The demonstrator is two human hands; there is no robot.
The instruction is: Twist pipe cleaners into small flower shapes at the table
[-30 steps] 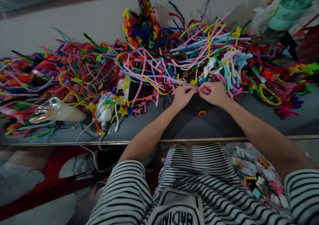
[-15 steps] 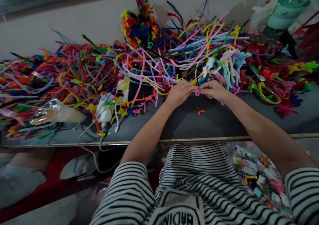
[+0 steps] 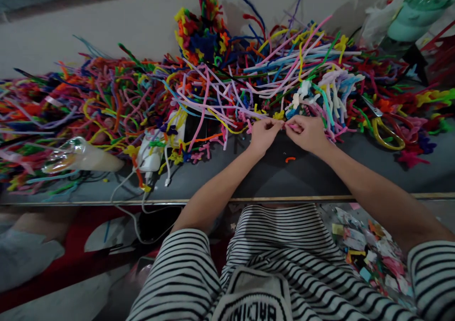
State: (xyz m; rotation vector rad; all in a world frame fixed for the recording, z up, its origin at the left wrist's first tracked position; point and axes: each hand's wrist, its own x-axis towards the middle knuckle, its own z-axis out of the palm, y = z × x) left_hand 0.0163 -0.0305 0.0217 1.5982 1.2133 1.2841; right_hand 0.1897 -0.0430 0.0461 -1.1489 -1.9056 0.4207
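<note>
My left hand (image 3: 263, 135) and my right hand (image 3: 308, 132) meet fingertip to fingertip over the table, just in front of the heap. A small pink pipe cleaner (image 3: 294, 128) shows in the closed fingers of my right hand. My left thumb and index finger pinch at its end, though the fingers mostly cover that spot. Behind the hands lies a big tangle of colourful pipe cleaners (image 3: 213, 104). White and light-blue pipe cleaner shapes (image 3: 332, 91) are bunched behind my right hand. A short orange piece (image 3: 290, 159) rests on the table below the hands.
Yellow-handled scissors (image 3: 387, 134) lie on the right. On the left are a white charger (image 3: 149, 155) with cables and a translucent bottle-like container (image 3: 95, 159). The table's front edge (image 3: 270, 199) is close to my body. Scraps fill a container (image 3: 373, 250) below right.
My fingers have shifted their grip. The pink curl that hung between the fingertips is now mostly within my right hand's fingers. The view has moved slightly.
</note>
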